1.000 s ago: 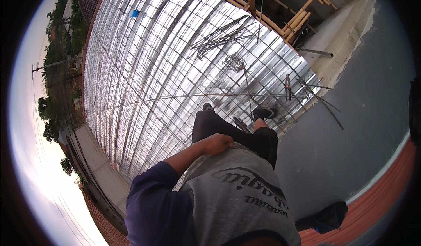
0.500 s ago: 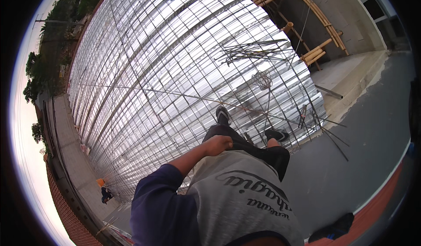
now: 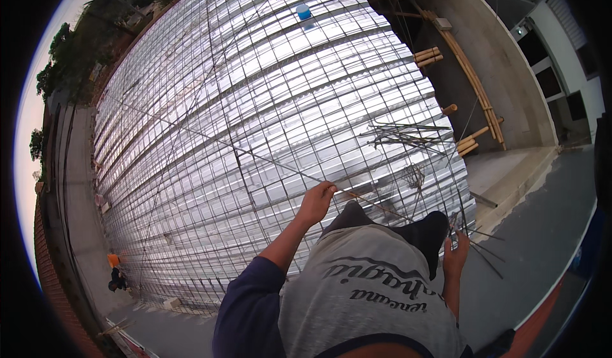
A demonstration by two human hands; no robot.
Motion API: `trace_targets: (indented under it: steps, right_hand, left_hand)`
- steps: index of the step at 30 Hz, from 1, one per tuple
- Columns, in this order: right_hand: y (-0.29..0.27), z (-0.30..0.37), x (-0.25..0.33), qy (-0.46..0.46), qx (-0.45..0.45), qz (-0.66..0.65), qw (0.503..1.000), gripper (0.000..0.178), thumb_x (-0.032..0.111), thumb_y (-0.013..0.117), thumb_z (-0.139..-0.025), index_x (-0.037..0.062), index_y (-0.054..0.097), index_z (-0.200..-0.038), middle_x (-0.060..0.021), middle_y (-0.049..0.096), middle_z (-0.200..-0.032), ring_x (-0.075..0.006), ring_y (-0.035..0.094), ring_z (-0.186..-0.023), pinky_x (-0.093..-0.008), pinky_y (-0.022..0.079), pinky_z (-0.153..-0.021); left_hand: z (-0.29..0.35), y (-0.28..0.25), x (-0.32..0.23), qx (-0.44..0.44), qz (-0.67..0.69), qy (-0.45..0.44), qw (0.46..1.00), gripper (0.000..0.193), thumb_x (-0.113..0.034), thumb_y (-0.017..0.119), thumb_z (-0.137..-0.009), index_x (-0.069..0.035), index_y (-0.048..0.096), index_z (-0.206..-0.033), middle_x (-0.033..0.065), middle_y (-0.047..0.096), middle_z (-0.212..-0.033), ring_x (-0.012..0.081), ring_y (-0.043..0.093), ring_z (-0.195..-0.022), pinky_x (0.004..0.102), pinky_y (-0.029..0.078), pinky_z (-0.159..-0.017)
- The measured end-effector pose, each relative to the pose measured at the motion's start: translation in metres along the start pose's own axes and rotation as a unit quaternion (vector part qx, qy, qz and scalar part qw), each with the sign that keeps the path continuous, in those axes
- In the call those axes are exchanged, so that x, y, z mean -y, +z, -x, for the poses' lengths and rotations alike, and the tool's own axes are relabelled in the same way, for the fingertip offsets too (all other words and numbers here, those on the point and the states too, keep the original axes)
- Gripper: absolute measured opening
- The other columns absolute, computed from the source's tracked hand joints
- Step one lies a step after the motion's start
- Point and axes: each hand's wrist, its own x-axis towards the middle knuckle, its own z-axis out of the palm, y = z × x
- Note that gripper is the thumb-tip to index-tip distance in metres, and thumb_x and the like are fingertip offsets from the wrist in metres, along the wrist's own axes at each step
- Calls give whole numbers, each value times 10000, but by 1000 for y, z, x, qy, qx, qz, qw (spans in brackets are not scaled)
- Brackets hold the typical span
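Observation:
My left hand [image 3: 317,203] is stretched out ahead of my knees. Its fingers are closed around a long thin steel rod [image 3: 274,161] that runs diagonally over the rebar mesh [image 3: 255,112]. Low on the right, beside my knee, is my right hand [image 3: 455,256], its fingers apart and nothing visible between them. It is close to the mesh edge, where loose rod ends [image 3: 488,251] stick out over the grey floor. Beneath the mesh are shiny ribbed metal sheets [image 3: 357,112]. My feet are hidden below my bent knees.
A pile of short rods [image 3: 408,135] and a tangle of wire [image 3: 413,176] lie on the mesh. A blue bucket [image 3: 303,12] stands farther off. Bamboo poles [image 3: 468,71] show in the opening at right. Another person [image 3: 117,280] is at the far left edge.
I have bent down lower, and my knees have come up. My left hand has gone from my thigh out to the diagonal rod. My right hand has come into view beside my knee.

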Motion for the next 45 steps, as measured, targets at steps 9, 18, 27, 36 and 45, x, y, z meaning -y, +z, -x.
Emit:
trace_targets:
  steps: [9,18,27,36,45]
  right_hand:
    - [17,-192,288,-227,338,-81,910,187,141,657,-860,6,649,-989,-102,651,-852,-208,595,-817,-356,457,-809]
    - [48,-453,453,-289,237,-135,918,154,126,656,-852,-22,680,-888,-119,686,-798,-189,642,-715,-297,495,-681]
    - [50,-670,688,-415,-41,-33,908,119,118,695,-817,12,663,-859,-80,598,-763,-208,582,-701,-326,467,-636]
    - [101,-732,892,-393,638,-28,662,233,285,669,-852,68,727,-915,-59,685,-828,-184,633,-781,-314,481,-728]
    - [203,-901,937,-289,174,395,854,230,238,583,-837,51,715,-850,-156,680,-858,-339,649,-811,-436,510,-742]
  left_hand:
    - [-83,-95,-60,84,131,89,984,272,-243,495,-976,-3,611,-1026,85,646,-873,170,574,-796,318,464,-748]
    - [-209,-271,-23,126,114,-195,966,339,-312,477,-981,-8,620,-1024,36,599,-774,156,544,-747,311,453,-709]
    - [-344,-437,-121,19,87,-62,994,246,-211,519,-963,9,622,-1004,71,637,-885,152,568,-834,307,463,-776]
    - [-514,-646,-43,-299,-278,-32,912,148,-133,527,-930,-30,607,-859,158,607,-678,332,574,-580,400,446,-539]
    - [-762,-752,-137,-168,-102,228,954,100,-151,582,-917,-55,605,-907,146,615,-712,336,609,-644,391,475,-565]
